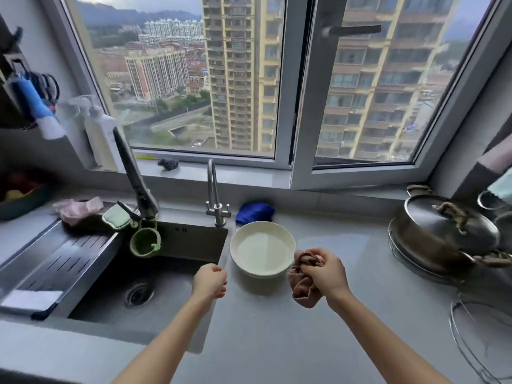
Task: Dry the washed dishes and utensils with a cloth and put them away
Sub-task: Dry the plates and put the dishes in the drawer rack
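On the grey countertop (263, 342), going from the sink (155, 273) rightward, the left hand (209, 281) is hovering over the sink's right rim with its fingers loosely curled, holding nothing. Just to its right, the pale stacked plates (262, 249) are sitting upright on the counter between the two hands, touched by neither. Right of the plates, the right hand (325, 273) is gripping a bunched pinkish-brown cloth (303, 281), fingers curled tightly round it, the cloth lying just beside the plates' rim. Far right, a lidded steel pot (443, 234) is resting on a rack.
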{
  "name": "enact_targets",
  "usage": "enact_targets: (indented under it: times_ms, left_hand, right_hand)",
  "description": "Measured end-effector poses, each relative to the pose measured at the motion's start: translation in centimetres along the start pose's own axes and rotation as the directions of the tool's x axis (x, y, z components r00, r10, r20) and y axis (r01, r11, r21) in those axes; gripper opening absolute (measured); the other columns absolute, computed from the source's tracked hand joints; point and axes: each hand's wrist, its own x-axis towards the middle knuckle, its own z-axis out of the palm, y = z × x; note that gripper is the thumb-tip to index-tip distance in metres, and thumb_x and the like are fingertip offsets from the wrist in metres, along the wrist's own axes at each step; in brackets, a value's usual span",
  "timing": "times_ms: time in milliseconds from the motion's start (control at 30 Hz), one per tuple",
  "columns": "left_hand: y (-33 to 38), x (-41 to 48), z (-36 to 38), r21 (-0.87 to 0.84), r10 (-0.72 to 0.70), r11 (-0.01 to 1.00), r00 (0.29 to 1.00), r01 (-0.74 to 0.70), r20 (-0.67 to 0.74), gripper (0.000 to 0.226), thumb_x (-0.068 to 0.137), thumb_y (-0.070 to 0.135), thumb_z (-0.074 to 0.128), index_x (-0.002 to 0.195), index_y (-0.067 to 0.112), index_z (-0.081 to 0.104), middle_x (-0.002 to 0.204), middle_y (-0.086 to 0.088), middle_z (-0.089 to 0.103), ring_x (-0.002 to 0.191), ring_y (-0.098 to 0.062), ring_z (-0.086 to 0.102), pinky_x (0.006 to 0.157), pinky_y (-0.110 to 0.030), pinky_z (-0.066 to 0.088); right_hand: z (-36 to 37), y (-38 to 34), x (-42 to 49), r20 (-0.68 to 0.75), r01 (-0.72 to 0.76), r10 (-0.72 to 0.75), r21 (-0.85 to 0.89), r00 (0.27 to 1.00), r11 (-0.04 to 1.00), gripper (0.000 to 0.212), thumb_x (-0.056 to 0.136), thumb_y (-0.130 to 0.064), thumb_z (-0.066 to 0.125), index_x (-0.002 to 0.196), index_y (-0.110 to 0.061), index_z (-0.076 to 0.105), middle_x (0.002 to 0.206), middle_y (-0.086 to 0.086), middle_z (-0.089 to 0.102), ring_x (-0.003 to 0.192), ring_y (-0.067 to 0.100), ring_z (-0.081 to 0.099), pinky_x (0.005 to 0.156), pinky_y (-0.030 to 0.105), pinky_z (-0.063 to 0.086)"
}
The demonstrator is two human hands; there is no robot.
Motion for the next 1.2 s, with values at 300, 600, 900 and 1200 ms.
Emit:
enact_targets:
  times_ms: [300, 600, 900, 1200]
  left_hand:
    - [2.8, 12.7, 2.2, 0.536, 0.046, 0.839, 0.994, -0.094, 0.101, 0.028, 0.085, 0.033, 0.054, 0.093, 0.007, 0.051, 0.094, -0.009, 0.062, 0.081, -0.028, 0.062, 0.061, -0.027, 0.043]
    - [2.1, 17.5, 3.8, 0.759, 0.102, 0.588, 0.956, -0.28, 0.275, 0.019, 0.087, 0.028, 0.05, 0.084, 0.012, 0.059, 0.08, -0.001, 0.059, 0.073, -0.021, 0.055, 0.055, -0.024, 0.038]
    - [3.3, 17.7, 4.7, 0.818, 0.207, 0.47, 0.943, -0.331, 0.263, 0.022, 0.094, 0.026, 0.048, 0.091, 0.008, 0.059, 0.077, 0.0, 0.05, 0.074, -0.022, 0.05, 0.06, -0.028, 0.038]
    - [3.1, 17.9, 5.3, 0.798, 0.158, 0.54, 0.963, -0.268, 0.217, 0.018, 0.09, 0.019, 0.057, 0.1, 0.004, 0.056, 0.102, -0.01, 0.064, 0.085, -0.026, 0.056, 0.064, -0.029, 0.039]
  right_hand:
    - [4.3, 0.0, 8.4, -0.116, -0.154, 0.135, -0.174, 0.984, 0.973, 0.022, 0.077, 0.0, 0.062, 0.084, -0.02, 0.064, 0.077, -0.004, 0.067, 0.08, 0.02, 0.063, 0.073, 0.034, 0.052]
    - [7.4, 4.0, 11.4, -0.312, -0.395, 0.302, -0.299, 0.901, 0.868, 0.013, 0.083, -0.008, 0.059, 0.088, -0.02, 0.055, 0.071, -0.013, 0.056, 0.064, 0.007, 0.051, 0.053, 0.021, 0.033]
    - [8.1, 7.4, 13.1, -0.189, -0.573, 0.555, -0.059, 0.81, 0.817, 0.031, 0.06, -0.023, 0.066, 0.091, -0.019, 0.064, 0.082, -0.004, 0.072, 0.078, 0.02, 0.069, 0.078, 0.037, 0.057]
    - [8.9, 6.6, 13.5, -0.256, -0.546, 0.486, -0.293, 0.836, 0.785, 0.025, 0.071, -0.02, 0.063, 0.096, -0.025, 0.06, 0.1, -0.007, 0.068, 0.085, 0.022, 0.061, 0.069, 0.027, 0.043]
